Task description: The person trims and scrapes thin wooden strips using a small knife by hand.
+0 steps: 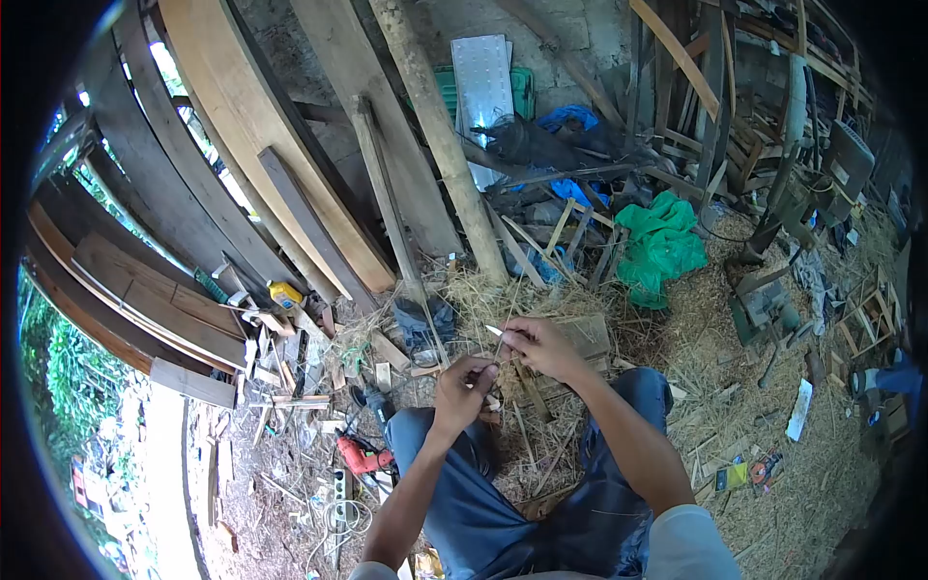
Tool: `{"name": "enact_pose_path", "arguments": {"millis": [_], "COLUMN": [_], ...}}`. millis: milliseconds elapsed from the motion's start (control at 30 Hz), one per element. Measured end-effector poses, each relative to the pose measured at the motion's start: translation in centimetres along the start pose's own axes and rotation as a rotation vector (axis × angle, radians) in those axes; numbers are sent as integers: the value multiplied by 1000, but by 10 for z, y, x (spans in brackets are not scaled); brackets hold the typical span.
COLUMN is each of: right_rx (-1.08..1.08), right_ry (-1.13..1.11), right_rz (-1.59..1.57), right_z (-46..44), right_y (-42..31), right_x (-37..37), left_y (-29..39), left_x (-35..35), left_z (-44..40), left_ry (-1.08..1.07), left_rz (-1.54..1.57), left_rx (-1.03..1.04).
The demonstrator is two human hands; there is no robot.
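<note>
My right hand (543, 350) is closed, with fingers pinched around a small white-tipped piece (494, 331) that sticks out to the left. Whether it is a blade or a sliver of wood is too small to tell. A thin strip (501, 354) runs between my two hands, just below that tip. Lower and to the left, my left hand (462, 394) is closed too, thumb and fingers pressed together at the strip's lower end. Both hands are above my knees, over straw and shavings.
Long planks (280, 145) and a pole (440, 135) lean against the wall ahead. A red power drill (362, 455) lies by my left leg, near a white cable (338, 517). Green plastic sheeting (662, 246) and a machine (764, 304) are at right. Wood scraps cover the ground.
</note>
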State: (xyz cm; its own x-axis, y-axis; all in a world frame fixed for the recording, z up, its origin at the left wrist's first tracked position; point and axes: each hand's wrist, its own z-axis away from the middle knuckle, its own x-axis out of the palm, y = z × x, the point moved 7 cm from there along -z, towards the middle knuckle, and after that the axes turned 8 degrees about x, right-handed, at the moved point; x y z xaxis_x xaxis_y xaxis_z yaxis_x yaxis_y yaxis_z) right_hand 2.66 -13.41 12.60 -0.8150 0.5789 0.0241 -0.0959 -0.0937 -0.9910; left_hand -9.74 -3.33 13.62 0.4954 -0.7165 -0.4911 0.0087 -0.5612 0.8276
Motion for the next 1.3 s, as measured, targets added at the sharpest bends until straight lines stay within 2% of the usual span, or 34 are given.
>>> {"name": "enact_pose_path", "arguments": {"millis": [67, 267, 367, 567, 633, 667, 733, 767, 833, 867, 933, 967, 1033, 1067, 1200, 1267, 1300], "right_rx": [43, 92, 90, 57, -166, -170, -1, -13, 146, 150, 147, 146, 118, 66, 127, 131, 130], "right_ry": [-2, -42, -12, 51, 499, 502, 259, 244, 200, 201, 19, 29, -40, -40, 12, 256, 256], "right_rz": [-9, -62, -54, 18, 295, 292, -130, -126, -224, -218, -225, -226, -289, -350, -268, -330, -331], "right_z": [0, -4, -6, -15, -25, -21, -19, -18, -3, 2, 3, 3, -1, -3, -14, -16, -16], "right_y": [-1, 3, 5, 9, 15, 9, 5, 1, 18, 20, 12, 12, 13, 11, 18, 18, 19], "right_x": [-1, -8, -11, -21, -76, -87, -84, -75, -53, -43, -7, -7, 0, -5, -26, -60, -72], "left_y": [-7, 15, 19, 31, 27, 25, 30, 32, 19, 14, 18, 23, 29, 31, 34, 39, 36], "left_x": [2, -3, -4, -8, -8, -6, -17, -24, -30, -28, -23, -22, -18, -18, -20, -19, -20], "left_z": [5, 12, 12, 12, 29, 36, 39, 38, 32, 32, 28, 26, 28, 30, 31, 37, 39], "left_ry": [46, 22, 12, -19, -68, -122, -67, -5, 7, -5, -11, -13, -26, -28, -45, -84, -84], "left_rz": [163, 214, 107, 130, 189, 241, 259, 288, 260, 237, 179, 109, 116, 122, 69, 230, 228], "left_rx": [35, -68, -63, -14, -52, -89, -86, -85, -79, -81, -17, 46, 40, 31, 57, 53, 54]}}
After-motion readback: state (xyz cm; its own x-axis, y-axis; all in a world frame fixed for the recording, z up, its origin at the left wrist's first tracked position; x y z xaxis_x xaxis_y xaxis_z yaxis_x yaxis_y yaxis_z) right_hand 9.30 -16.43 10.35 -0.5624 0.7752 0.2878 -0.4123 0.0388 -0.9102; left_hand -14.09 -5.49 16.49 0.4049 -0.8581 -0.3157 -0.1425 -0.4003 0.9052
